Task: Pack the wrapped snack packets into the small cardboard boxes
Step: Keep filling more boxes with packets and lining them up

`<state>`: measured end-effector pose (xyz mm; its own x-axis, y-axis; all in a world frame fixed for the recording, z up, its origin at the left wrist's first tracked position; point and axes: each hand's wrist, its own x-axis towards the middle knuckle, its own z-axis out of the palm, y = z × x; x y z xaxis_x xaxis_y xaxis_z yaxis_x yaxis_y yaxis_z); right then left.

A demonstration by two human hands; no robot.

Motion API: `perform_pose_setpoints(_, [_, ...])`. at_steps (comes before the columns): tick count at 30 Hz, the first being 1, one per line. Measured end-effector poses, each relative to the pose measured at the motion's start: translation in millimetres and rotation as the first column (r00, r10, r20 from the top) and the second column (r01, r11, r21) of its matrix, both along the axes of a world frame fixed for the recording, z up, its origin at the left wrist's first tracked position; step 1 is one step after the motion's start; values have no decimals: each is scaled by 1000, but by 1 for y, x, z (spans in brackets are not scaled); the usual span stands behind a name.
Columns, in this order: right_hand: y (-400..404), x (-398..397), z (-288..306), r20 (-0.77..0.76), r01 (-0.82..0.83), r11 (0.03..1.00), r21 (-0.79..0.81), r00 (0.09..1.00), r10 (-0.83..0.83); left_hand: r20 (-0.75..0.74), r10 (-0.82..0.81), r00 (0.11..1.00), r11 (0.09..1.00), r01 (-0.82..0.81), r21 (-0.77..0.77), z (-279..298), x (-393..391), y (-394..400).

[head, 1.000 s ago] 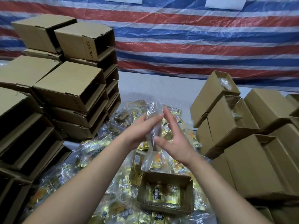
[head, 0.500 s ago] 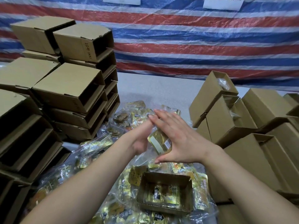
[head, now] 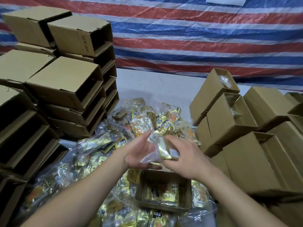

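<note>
A clear bag of gold snack packets (head: 161, 149) sits between both my hands, just above a small open cardboard box (head: 165, 208) at bottom centre. My left hand (head: 139, 153) cups the bag from the left, fingers pinching its plastic top. My right hand (head: 183, 159) grips it from the right, fingers curled over the packets. The box holds at least one gold packet (head: 161, 193) lying flat inside. More bagged packets (head: 147, 118) are heaped on the table around and behind the box.
Open empty cardboard boxes (head: 65, 82) are stacked high on the left. Packed boxes (head: 246, 161) stand piled on the right. A grey table (head: 155, 86) runs back to a red, white and blue striped tarp (head: 196, 30).
Both hands have come down and toward me with the bag, closer to the open box. The right hand turned from covering the bag flat to gripping its side.
</note>
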<state>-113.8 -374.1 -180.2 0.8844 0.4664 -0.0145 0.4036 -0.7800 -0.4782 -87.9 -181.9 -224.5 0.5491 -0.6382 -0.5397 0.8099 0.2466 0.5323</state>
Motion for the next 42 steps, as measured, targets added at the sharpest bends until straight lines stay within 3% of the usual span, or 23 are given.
perform_pose_setpoints(2, [-10,-6,-12,-178,197,973,117,968,-175,55,21,998,977,-32,210,-14,-6,6])
perform_pose_setpoints(3, [-12,-9,-17,-203,220,971,94,959,-198,142,56,988,922,-105,372,-23,-11,9])
perform_pose_setpoints(6, [-4,-21,-35,-180,122,989,-86,974,-136,448,-85,890,631,-300,716,-54,-34,24])
perform_pose_setpoints(8, [7,-29,-50,-222,34,979,-201,972,-79,464,-247,851,587,-249,770,-76,-57,30])
perform_pose_setpoints(12, [16,-33,-84,-329,-208,849,-486,943,43,388,-424,818,574,-89,814,-107,-84,19])
perform_pose_setpoints(17, [33,-31,-128,-323,-300,700,-648,941,104,451,-470,758,445,-238,863,-118,-84,12])
perform_pose_setpoints(20, [40,-36,-150,-383,-325,662,-676,922,61,470,-493,732,417,-275,866,-125,-88,12])
perform_pose_setpoints(22, [38,-32,-152,-491,-325,722,-611,871,-24,484,-492,724,415,-294,861,-127,-89,10])
perform_pose_setpoints(24, [30,-25,-145,-631,-261,851,-455,769,-102,497,-478,724,430,-300,852,-126,-86,9])
perform_pose_setpoints(26, [19,-22,-131,-686,-200,916,-348,720,-103,497,-464,733,444,-293,847,-125,-85,9])
perform_pose_setpoints(31, [12,-23,-117,-549,-157,930,-333,834,-56,490,-456,743,445,-286,848,-120,-85,8])
perform_pose_setpoints(35, [45,-34,-140,-767,-295,903,-312,639,-56,484,-448,752,427,-295,855,-123,-90,8])
perform_pose_setpoints(37, [56,-39,-154,-803,-287,905,-313,589,-91,482,-458,747,417,-298,859,-125,-93,7])
perform_pose_setpoints(40, [50,-33,-161,-819,-124,954,-273,551,-163,485,-441,755,420,-303,855,-123,-93,5])
perform_pose_setpoints(42, [36,-31,-159,-861,39,983,-178,477,-175,477,-436,763,425,-293,857,-121,-94,4])
